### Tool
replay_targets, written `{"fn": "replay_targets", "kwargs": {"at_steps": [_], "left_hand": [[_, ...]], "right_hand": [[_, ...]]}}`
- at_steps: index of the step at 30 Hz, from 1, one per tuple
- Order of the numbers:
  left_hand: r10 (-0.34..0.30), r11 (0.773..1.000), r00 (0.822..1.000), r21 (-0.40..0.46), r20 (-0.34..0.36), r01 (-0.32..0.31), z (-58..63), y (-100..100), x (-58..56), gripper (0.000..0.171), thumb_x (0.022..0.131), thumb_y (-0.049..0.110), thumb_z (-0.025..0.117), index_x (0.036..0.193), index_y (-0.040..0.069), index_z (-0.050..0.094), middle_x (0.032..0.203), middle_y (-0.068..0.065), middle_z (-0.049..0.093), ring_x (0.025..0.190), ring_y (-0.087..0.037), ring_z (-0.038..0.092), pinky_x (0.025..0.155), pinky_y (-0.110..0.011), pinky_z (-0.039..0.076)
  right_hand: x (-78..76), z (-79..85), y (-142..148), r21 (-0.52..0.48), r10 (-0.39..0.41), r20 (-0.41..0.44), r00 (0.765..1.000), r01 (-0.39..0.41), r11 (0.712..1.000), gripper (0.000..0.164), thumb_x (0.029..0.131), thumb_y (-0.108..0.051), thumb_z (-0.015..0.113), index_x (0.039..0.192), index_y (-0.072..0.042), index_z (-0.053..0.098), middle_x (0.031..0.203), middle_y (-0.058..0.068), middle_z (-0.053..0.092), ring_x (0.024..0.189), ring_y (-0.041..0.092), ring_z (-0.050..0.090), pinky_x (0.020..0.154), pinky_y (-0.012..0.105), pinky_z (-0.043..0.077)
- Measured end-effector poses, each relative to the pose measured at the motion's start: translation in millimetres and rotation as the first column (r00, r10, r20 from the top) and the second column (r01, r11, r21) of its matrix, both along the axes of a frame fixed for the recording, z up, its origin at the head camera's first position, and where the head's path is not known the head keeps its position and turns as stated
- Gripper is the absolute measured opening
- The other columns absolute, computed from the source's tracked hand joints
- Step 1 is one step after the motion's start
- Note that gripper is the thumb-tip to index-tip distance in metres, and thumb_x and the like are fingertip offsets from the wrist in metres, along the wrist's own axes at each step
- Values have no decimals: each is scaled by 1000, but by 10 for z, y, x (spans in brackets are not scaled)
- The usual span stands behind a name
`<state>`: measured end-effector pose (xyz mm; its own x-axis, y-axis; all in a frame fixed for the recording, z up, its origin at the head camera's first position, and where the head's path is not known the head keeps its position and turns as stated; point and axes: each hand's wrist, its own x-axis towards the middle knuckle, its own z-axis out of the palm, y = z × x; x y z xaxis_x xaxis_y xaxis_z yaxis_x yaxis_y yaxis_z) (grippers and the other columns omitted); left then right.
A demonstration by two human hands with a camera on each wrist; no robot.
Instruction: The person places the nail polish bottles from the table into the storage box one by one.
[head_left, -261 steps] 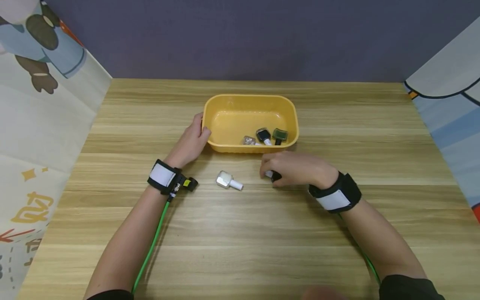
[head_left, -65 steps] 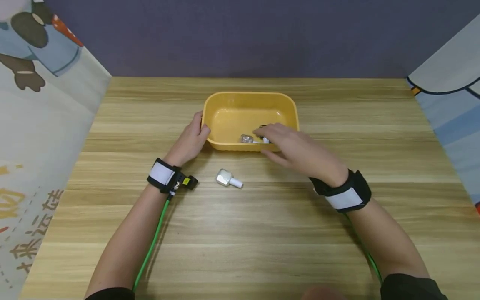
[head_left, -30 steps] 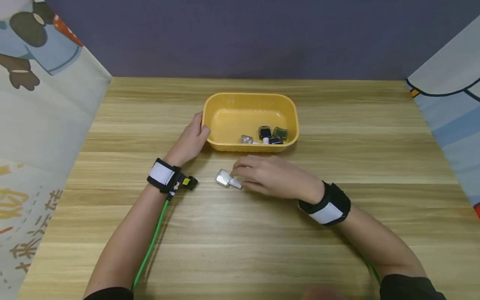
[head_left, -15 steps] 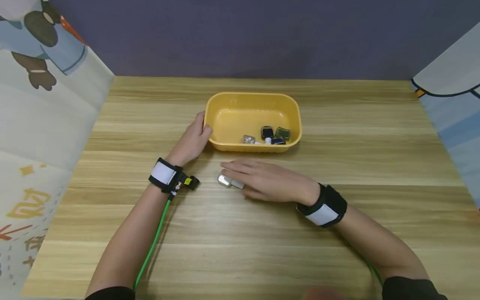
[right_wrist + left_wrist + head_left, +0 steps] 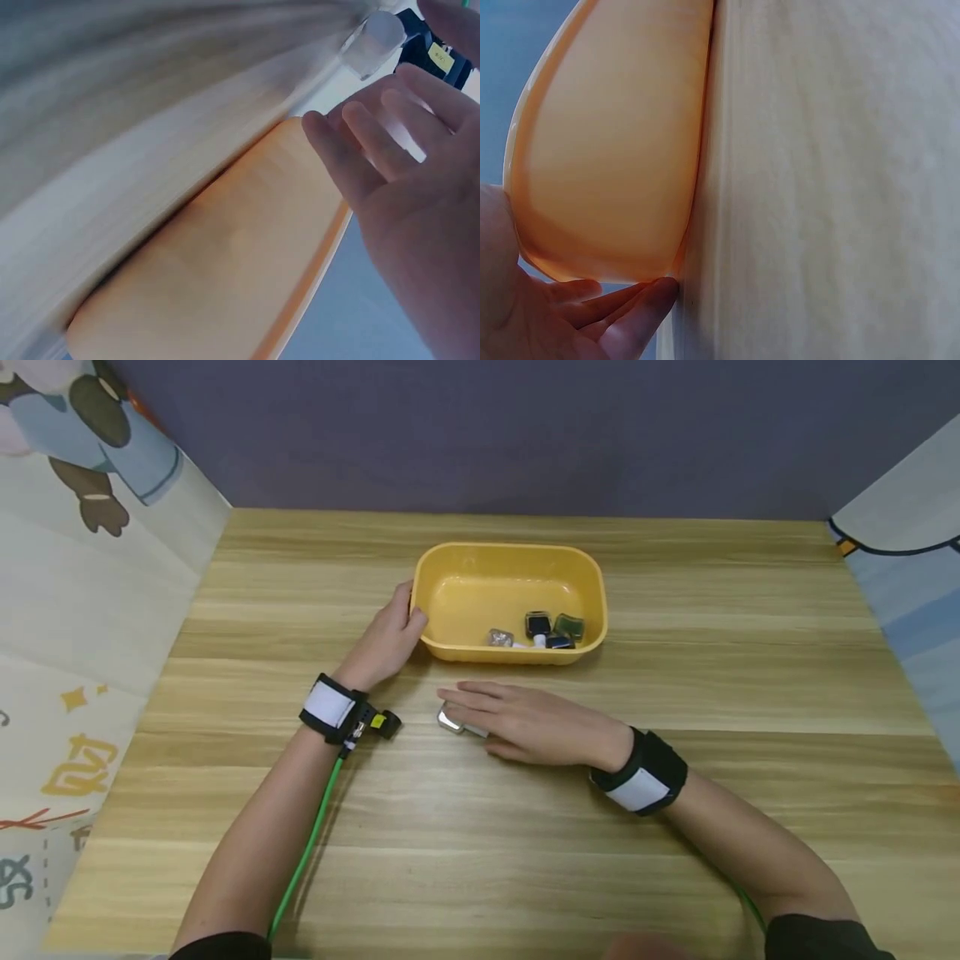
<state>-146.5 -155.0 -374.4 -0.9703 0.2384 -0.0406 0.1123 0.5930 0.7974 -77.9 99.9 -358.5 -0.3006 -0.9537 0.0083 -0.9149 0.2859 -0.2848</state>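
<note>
In the head view my left hand (image 5: 386, 639) grips the left end of a yellow plastic tub (image 5: 480, 653), thumb at the rim. The left wrist view shows its fingers (image 5: 641, 315) curled against the tub's end wall. Below the tub, a clear nail polish bottle (image 5: 448, 720) with a white cap lies on the table. My right hand (image 5: 540, 722) hovers over it, fingers extended and covering part of the bottle and cap. From the right wrist, that bottle (image 5: 367, 56) shows beyond the loosely bent fingers, apart from them.
Inside the tub, along its near side, lie a glittery bottle (image 5: 500, 637), a black bottle (image 5: 537, 624), a green bottle (image 5: 570, 627) and a dark blue bottle (image 5: 559, 642). A dark panel (image 5: 525, 435) stands behind the wooden table (image 5: 480, 843). A green cable (image 5: 307, 852) runs along the left forearm.
The dark-capped bottle that my right hand held earlier now lies in the tub. The right hand has since moved left over the clear bottle. My left hand stays on the tub.
</note>
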Motion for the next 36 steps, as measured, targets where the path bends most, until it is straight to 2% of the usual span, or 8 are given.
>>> {"fn": "replay_targets", "kwargs": {"at_steps": [6,12,17,22,26,32,36], "left_hand": [[1,1000,1000,-5,4,-1,9,12,-6,57,105,35,33,156,10,23,135,-13,54,104,-22,55,99,-43,44],[-3,1000,1000,-5,4,3,11,7,5,57,105,34,32,156,10,23,137,-14,53,108,-22,54,103,-43,42],[-3,1000,1000,-12,1,3,11,6,3,58,106,35,32,156,9,23,139,-14,53,110,-21,53,104,-43,42],[3,1000,1000,-14,0,-3,17,11,1,58,105,36,33,156,9,23,141,-14,52,112,-21,53,106,-43,41],[6,1000,1000,-15,3,-6,22,9,5,58,105,34,33,156,9,23,139,-14,53,110,-22,53,105,-43,41],[5,1000,1000,-25,4,-5,22,9,4,58,105,33,32,157,9,22,143,-15,50,112,-22,53,106,-43,41],[2,1000,1000,-19,2,-2,14,7,4,58,105,32,32,156,9,22,140,-14,52,109,-22,53,103,-43,42]], "right_hand": [[6,2,2,25,-21,31,999,20,999,60,98,-15,60,153,-11,38,159,5,35,146,26,32,118,40,29],[13,13,5,2,-23,38,999,23,1000,52,100,-11,54,151,-11,42,156,5,41,142,22,39,115,39,34],[13,32,-2,-3,-52,77,996,52,999,50,99,-13,59,147,-10,47,151,6,47,138,20,43,112,37,38],[12,46,-12,-10,-112,138,984,115,993,39,99,-17,61,137,-9,57,142,6,55,132,17,49,107,34,44],[8,56,-15,-20,-129,141,981,134,991,30,97,-14,63,127,-11,64,133,4,60,124,14,54,101,32,48],[14,68,-10,-7,-111,110,988,113,994,35,93,-8,67,128,-14,63,128,2,60,117,13,56,96,30,50],[16,73,-4,21,-121,109,987,120,993,37,93,-6,66,128,-17,63,123,0,61,111,11,57,92,29,52]]}}
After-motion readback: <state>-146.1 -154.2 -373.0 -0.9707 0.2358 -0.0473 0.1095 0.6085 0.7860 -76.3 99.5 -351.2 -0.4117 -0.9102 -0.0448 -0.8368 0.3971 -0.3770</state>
